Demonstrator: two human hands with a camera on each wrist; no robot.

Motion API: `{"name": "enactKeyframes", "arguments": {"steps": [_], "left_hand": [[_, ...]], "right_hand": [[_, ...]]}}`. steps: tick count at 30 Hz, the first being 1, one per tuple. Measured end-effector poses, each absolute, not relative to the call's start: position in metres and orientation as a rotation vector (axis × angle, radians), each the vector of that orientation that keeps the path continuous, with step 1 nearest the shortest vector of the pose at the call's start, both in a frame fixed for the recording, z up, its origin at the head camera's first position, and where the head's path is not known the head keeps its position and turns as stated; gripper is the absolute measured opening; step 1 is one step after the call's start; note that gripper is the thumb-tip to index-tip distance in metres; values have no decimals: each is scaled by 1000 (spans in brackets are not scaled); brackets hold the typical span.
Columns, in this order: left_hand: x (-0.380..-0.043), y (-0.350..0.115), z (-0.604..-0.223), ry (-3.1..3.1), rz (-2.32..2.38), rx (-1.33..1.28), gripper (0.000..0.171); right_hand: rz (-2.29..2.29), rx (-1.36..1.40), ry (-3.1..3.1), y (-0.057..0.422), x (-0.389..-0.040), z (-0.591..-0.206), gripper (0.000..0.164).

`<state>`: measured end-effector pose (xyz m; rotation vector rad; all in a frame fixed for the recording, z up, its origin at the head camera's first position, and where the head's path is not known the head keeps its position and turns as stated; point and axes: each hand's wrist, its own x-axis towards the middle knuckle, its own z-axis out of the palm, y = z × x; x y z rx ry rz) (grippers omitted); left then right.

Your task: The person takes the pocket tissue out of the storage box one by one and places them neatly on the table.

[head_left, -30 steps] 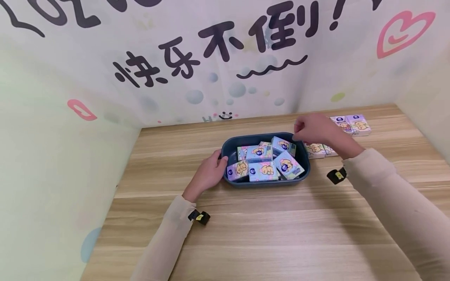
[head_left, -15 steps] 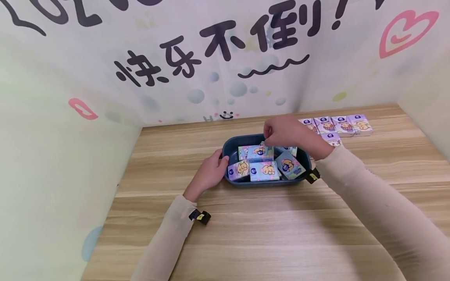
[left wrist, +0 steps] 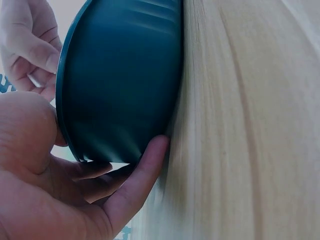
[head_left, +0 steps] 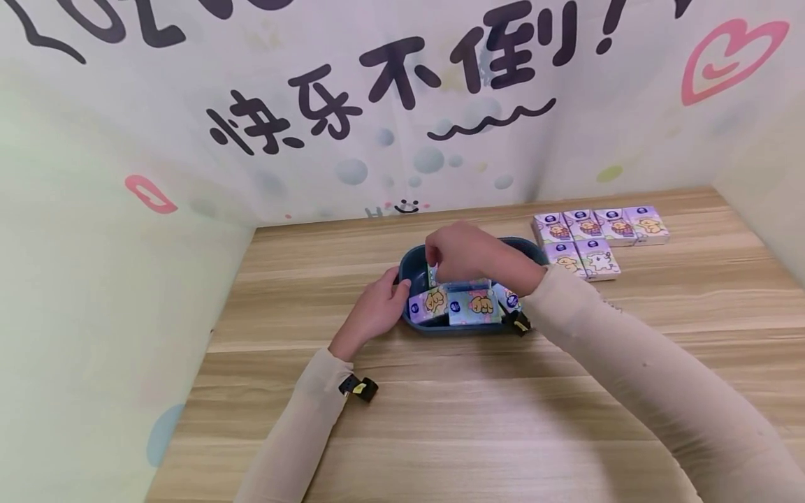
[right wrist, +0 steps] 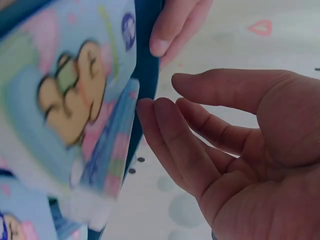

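Desk [head_left: 440, 419]: wood-grain, spreading from 6 o'clock under everything; clock taken round the tub's middle, 12 towards the wall.
Sleeves: left [head_left: 289, 433] comes in from 7 o'clock, right [head_left: 654, 370] from 4.
Left hand [head_left: 372, 307]: clamped on the tub's end at 9 o'clock, thumb over the rim, fingers outside, one low by the desk. If this grip slackened, a knock from the other hand could slide or turn the tub.
Right wrist unit [head_left: 518, 323]: hangs over the tub at 4 o'clock; sitting that low, it might snag the rim or nudge a pack as the arm shifts.
Tub [left wrist: 120, 75]: dark blue-green, flat on the desk, packs inside.
Packs [head_left: 474, 308]: small printed boxes, loosely heaped, some tilted; pulling at one could topple its neighbours, since they lean together.
Right hand [head_left: 458, 253]: over the tub at 11 o'clock, fingers bent, thumb apart from them, nothing between; whether the tips touch a pack, I cannot tell. A pinch on just a corner could slip.
Block [head_left: 585, 230]: six more packs at 2 o'clock, four behind two, beside the tub; a sideways elbow or tub shift could break its lines.
Wall [head_left: 314, 181]: printed sheet at 12.
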<state>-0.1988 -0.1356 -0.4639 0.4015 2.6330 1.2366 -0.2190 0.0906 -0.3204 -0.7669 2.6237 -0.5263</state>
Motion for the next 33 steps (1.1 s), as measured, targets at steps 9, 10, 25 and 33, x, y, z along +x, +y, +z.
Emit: {"name": "enactKeyframes", "arguments": {"steps": [9,10,25,33], "left_hand": [[-198,-135,-461,2644,1245,404,57],[-202,-137,-470,2664,1242,426,57],[-181,-128,-429,2620,1242,375,52],[-194,-134,-453,2640,1238,421,58]], "right_hand": [[-443,-799,2566,67,-217,-330,14],[-426,-802,2559,64,-217,-332,13],[-134,-790,2502,49,-209,-346,23],[-116,-789,2494,51,-209,-349,35]]}}
